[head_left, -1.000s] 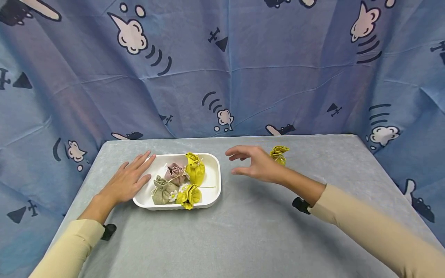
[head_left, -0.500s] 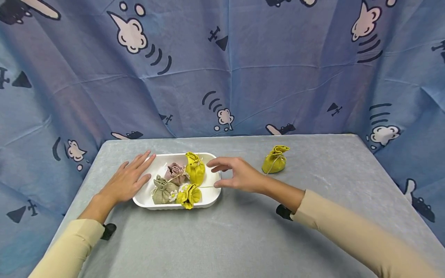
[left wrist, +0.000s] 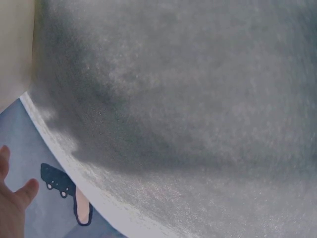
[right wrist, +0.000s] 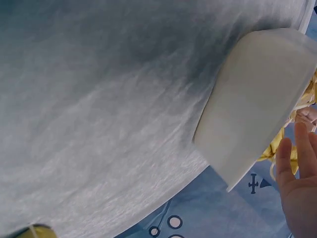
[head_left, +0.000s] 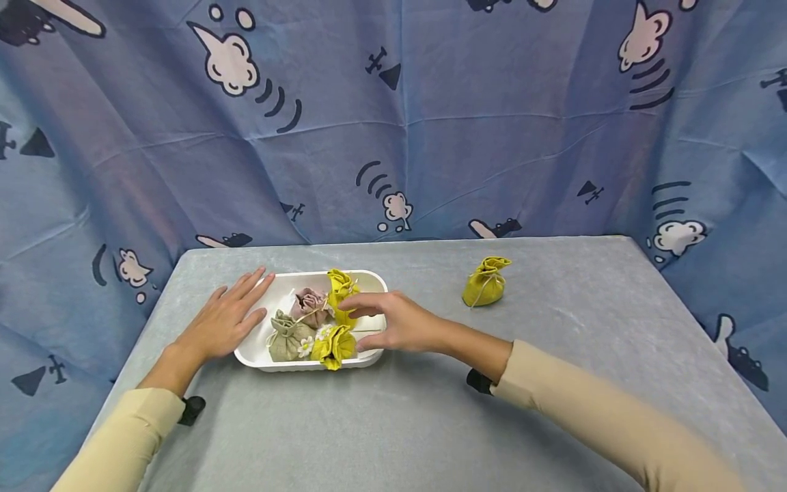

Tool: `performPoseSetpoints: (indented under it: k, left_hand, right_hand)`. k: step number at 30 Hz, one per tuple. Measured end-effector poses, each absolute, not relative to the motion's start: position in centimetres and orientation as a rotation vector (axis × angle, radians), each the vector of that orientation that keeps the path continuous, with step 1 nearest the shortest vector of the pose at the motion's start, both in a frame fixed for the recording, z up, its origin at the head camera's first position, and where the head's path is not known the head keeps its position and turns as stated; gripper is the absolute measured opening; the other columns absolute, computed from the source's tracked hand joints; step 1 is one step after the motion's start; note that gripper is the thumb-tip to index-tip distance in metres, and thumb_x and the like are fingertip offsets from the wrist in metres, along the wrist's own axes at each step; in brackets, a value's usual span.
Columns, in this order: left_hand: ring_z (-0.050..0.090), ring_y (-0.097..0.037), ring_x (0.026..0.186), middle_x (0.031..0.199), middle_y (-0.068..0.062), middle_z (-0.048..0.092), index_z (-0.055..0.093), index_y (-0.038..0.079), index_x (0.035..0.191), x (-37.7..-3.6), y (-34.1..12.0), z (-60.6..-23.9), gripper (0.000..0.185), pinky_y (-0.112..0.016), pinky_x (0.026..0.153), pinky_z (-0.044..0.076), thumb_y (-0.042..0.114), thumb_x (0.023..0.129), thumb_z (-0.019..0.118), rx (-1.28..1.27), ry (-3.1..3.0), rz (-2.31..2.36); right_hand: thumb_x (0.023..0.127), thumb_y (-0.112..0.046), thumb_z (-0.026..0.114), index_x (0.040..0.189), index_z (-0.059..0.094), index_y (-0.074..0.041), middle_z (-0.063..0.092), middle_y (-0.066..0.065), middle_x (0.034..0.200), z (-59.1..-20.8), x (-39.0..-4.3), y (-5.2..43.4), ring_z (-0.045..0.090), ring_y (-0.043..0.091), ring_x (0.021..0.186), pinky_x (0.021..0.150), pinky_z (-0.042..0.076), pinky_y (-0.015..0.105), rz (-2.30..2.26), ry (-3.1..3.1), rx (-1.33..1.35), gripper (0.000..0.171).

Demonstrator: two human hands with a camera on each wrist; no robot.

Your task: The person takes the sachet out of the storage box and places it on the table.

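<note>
A white tray (head_left: 375,285) sits on the grey table and holds several small drawstring pouches: a pink one (head_left: 309,305), a beige one (head_left: 287,339) and two yellow ones (head_left: 339,285), (head_left: 333,345). My left hand (head_left: 229,316) lies flat with straight fingers against the tray's left rim. My right hand (head_left: 381,322) hovers over the tray's right half, fingers spread and relaxed, just beside the rear yellow pouch and holding nothing. In the right wrist view the tray (right wrist: 252,104) shows from the side, with my fingers (right wrist: 297,163) next to yellow cloth. Another yellow pouch (head_left: 486,283) stands alone to the right.
The grey table (head_left: 430,424) ends at a blue patterned cloth backdrop (head_left: 393,123) behind and at both sides. The left wrist view shows only table surface (left wrist: 198,99) and backdrop.
My right hand has moved left from beside the lone yellow pouch to over the tray's right half. My left hand has stayed still at the tray's left rim.
</note>
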State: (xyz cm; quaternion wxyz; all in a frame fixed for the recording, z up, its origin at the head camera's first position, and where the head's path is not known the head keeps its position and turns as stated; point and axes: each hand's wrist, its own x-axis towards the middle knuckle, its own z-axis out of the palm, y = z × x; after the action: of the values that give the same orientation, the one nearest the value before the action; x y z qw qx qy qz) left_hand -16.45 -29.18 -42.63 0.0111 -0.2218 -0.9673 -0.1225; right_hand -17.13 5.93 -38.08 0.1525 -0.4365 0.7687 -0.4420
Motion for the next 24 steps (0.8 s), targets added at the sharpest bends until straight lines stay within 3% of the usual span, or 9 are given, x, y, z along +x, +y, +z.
performPoseSetpoints:
  k: [6,13,24]
  left_hand:
    - [0.024,-0.045,0.146,0.165,-0.012,0.016,0.022,0.014,0.160,-16.5,-29.2,-42.7,0.061,-0.071,0.108,0.021,0.028,0.105,0.045,-0.687,-3.024,-0.376]
    - [0.023,-0.045,0.146,0.165,-0.013,0.017,0.024,0.013,0.160,-16.5,-29.2,-42.7,0.060,-0.072,0.108,0.021,0.030,0.106,0.044,-0.694,-3.020,-0.389]
    - [0.024,-0.045,0.146,0.165,-0.013,0.017,0.023,0.014,0.160,-16.4,-29.2,-42.5,0.060,-0.071,0.108,0.021,0.029,0.105,0.044,-0.684,-3.026,-0.387]
  right_hand:
    - [0.078,-0.005,0.084,0.136,0.056,-0.002,0.062,0.015,0.134,-38.4,-16.7,5.1,0.062,0.031,0.120,0.106,0.045,0.040,-1.256,2.176,-1.248,0.064]
    - [0.079,-0.004,0.083,0.137,0.056,0.000,0.061,0.014,0.136,-38.6,-16.4,4.3,0.061,0.022,0.121,0.104,0.044,0.025,-1.207,2.186,-1.295,0.064]
    - [0.079,-0.010,0.085,0.135,0.059,-0.006,0.064,0.006,0.133,-38.7,-16.0,3.4,0.061,0.014,0.117,0.101,0.046,0.024,-1.070,2.294,-1.366,0.062]
